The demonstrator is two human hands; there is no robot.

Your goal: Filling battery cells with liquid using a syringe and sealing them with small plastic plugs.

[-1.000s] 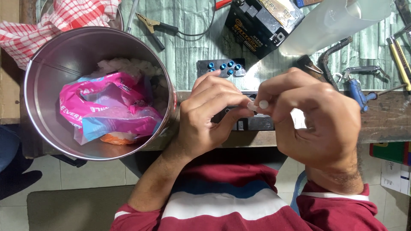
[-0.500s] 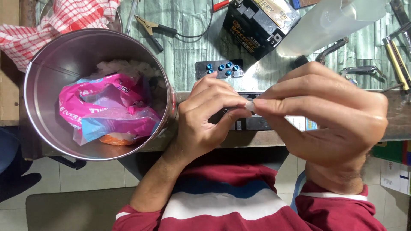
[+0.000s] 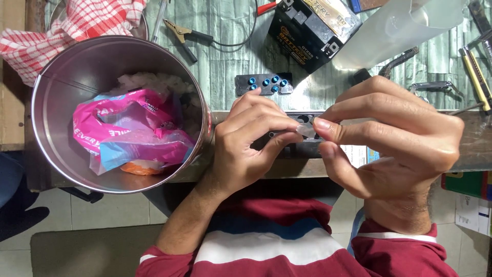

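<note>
Two bare hands meet over the near edge of a green workbench (image 3: 230,66), and much lies around them. To the left stands a round steel bin (image 3: 61,164), open-topped, holding a crumpled pink plastic wrapper (image 3: 123,128) with white wadding behind it. A red-and-white checked cloth (image 3: 66,25) lies beyond the bin. Farther back on the bench are a black battery (image 3: 307,28), an alligator clip (image 3: 182,33) on a dark lead, a clear plastic container (image 3: 400,28) lying tilted, and hand tools at the right edge. Just beyond the knuckles sits a small black plate with blue caps (image 3: 264,84).

The hands themselves block most of what they work on. A black strip (image 3: 302,149) lies along the bench edge, its long axis running left to right; fingers cover most of it, and only short dark stretches with a few holes show between them.

The left hand (image 3: 251,143) curls over the strip, fingertips bent down onto it. The right hand (image 3: 394,143) has thumb and forefinger pinched shut on a small clear piece (image 3: 306,131) — pale, translucent, no bigger than a fingertip — held right at the left forefinger's tip, above the strip. Its shape is too small to tell, and so is which way it points.
</note>
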